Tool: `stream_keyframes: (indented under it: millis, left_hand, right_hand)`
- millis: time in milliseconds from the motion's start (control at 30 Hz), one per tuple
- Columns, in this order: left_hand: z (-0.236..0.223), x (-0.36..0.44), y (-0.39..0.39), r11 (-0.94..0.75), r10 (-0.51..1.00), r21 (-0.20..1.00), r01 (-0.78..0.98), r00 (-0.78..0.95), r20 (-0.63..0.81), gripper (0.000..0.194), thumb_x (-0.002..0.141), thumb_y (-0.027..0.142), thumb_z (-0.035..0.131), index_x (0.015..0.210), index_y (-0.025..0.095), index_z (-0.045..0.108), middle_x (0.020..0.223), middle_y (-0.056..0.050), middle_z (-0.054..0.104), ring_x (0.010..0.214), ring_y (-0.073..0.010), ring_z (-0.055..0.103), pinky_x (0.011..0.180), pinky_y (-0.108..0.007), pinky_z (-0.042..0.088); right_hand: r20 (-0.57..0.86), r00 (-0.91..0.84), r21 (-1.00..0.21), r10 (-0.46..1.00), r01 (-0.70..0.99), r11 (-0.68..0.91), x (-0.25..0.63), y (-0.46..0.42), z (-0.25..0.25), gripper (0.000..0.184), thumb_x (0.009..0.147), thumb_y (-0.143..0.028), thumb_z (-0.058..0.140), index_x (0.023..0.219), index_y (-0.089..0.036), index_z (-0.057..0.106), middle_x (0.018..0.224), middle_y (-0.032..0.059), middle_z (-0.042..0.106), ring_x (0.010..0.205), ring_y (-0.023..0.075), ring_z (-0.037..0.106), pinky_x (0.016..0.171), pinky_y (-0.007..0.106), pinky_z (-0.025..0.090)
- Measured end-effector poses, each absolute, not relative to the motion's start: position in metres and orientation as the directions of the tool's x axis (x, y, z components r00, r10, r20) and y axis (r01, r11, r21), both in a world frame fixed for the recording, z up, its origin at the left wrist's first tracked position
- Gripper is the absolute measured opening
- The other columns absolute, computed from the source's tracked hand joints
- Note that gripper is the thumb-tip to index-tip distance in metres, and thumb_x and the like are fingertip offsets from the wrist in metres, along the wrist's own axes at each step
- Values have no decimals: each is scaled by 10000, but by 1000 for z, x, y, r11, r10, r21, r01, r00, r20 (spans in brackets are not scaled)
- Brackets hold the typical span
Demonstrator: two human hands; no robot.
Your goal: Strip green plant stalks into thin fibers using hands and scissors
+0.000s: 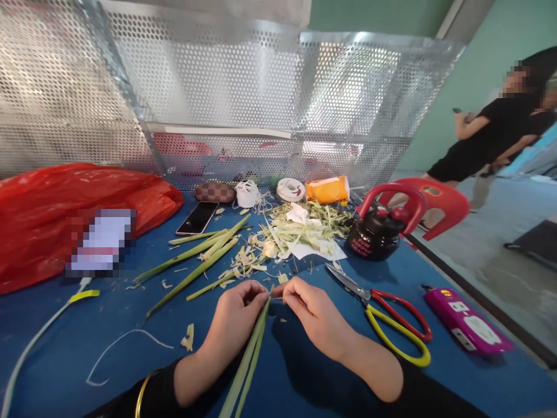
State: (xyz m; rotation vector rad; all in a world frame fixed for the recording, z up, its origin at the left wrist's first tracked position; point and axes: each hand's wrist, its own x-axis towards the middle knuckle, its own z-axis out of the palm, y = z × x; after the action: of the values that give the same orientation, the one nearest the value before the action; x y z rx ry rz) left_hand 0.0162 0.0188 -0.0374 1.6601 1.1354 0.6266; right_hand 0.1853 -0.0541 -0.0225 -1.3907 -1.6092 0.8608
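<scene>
My left hand (237,316) and my right hand (311,313) meet over the blue table (87,325), both pinching the top end of a long green leaf strip (248,366) that runs down toward me. Fingers of both hands are closed on it. Several more green leaf strips (198,258) lie on the table just beyond my left hand. A heap of pale leaf trimmings (300,229) sits farther back on white paper. Scissors (387,319) with red and yellow handles lie right of my right hand, blades pointing away.
A red plastic bag (65,209) fills the left. A phone (197,218), a checkered pouch (214,192), tape rolls (290,189), an orange packet (327,190) and a black pot with a red handle (378,235) stand behind. A purple device (465,322) lies at right. Perforated metal panels (243,93) wall the back. People stand at far right.
</scene>
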Motion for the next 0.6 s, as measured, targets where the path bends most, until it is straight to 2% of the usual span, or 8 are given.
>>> stream_keyframes:
  millis: [133, 233, 333, 433, 600]
  left_hand:
    - [-32, 14, 14, -162, 883, 852, 498, 459, -101, 243, 829, 390, 516, 723, 202, 625, 613, 30, 570, 588, -141, 497, 556, -244, 355]
    - [-28, 13, 13, -281, 873, 798, 533, 488, -18, 232, 833, 376, 517, 725, 206, 632, 681, 14, 611, 664, -158, 546, 621, -259, 382]
    - [-27, 13, 15, -328, 858, 808, 490, 512, 38, 195, 818, 348, 538, 734, 200, 632, 756, -4, 639, 733, -169, 577, 687, -269, 409]
    - [-28, 15, 17, -241, 862, 864, 442, 506, -18, 162, 791, 348, 578, 767, 199, 637, 691, 10, 616, 649, -146, 555, 613, -249, 404]
    - [-30, 19, 18, 28, 800, 942, 335, 558, -222, 213, 780, 405, 591, 774, 193, 598, 512, 68, 504, 431, -89, 445, 437, -206, 316]
  right_hand:
    - [137, -74, -847, 988, 508, 155, 187, -54, -22, 180, 935, -173, 422, 763, -225, 414, 880, 34, 649, 910, 185, 607, 741, 279, 414]
    - [142, -91, -802, 986, 573, 168, 187, -54, -21, 191, 919, -143, 433, 748, -225, 407, 836, 21, 616, 861, 180, 579, 734, 279, 399]
    - [136, -102, -779, 985, 603, 170, 187, -53, -21, 202, 907, -117, 439, 740, -225, 403, 792, 5, 582, 788, 163, 538, 705, 267, 384]
    - [122, -109, -770, 987, 616, 163, 187, -53, -22, 202, 897, -103, 452, 742, -224, 405, 780, -3, 564, 757, 154, 512, 685, 258, 373]
    - [109, -116, -762, 987, 628, 158, 188, -52, -22, 188, 897, -105, 466, 755, -222, 428, 786, -3, 573, 786, 158, 517, 698, 257, 378]
